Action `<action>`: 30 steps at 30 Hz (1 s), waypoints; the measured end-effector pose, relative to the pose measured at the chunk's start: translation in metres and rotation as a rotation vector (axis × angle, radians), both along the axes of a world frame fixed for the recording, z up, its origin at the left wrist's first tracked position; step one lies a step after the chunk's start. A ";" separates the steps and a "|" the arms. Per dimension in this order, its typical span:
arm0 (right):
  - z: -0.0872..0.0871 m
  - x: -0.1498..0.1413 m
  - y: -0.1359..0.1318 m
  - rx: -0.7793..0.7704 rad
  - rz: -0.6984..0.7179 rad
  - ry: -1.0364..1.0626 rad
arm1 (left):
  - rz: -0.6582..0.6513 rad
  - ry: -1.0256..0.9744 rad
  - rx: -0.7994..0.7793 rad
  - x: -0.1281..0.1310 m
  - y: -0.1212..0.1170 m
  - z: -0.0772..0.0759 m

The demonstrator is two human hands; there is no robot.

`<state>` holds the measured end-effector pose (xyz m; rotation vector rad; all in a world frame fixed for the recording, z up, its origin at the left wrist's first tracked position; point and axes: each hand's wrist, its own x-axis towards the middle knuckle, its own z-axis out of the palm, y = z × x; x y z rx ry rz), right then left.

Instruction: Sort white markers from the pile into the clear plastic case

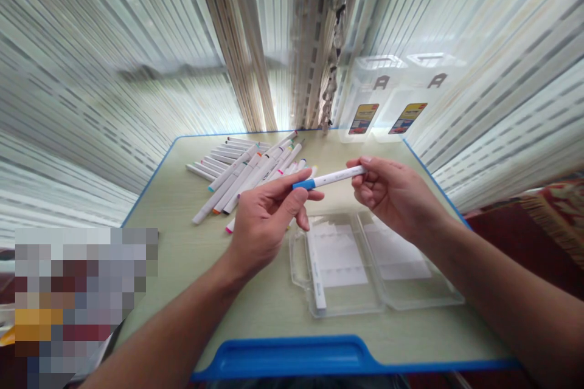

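Head view: looking down over a pale green desk (pixel 182 255) with a blue rim, both forearms reaching in from the bottom corners.

Far left: a pixelated patch covers the lower corner, and what lies beneath it cannot be told.

Marker heap: loose white markers (pixel 241 176) with coloured end bands lie at the back left of the desk, some side by side, others crossing.

Left hand: the left hand (pixel 267 225) is curled, its thumb and index finger pinching the held marker just behind the blue cap.

Held marker: a white marker with a blue cap (pixel 328 177) sits nearly level between both hands, above the open case.

Right hand: the right hand (pixel 392 194) is also curled, pinching the marker's far end between thumb and fingertips.

Open case: a clear plastic case (pixel 376 267) lies opened flat below the hands, its two halves side by side. A single white marker (pixel 316 270) rests in its left half.

Back right: two clear plastic boxes (pixel 381 97) with yellow labels stand upright at the desk's far edge, against a striped curtain (pixel 479 73).

Far right: red patterned cloth (pixel 556 219) shows beyond the desk.
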<state>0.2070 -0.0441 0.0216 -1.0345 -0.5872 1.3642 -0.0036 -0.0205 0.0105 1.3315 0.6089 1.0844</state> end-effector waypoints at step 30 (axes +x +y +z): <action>-0.003 -0.003 -0.009 0.187 0.070 -0.574 | 0.098 0.179 -0.116 0.002 0.004 0.005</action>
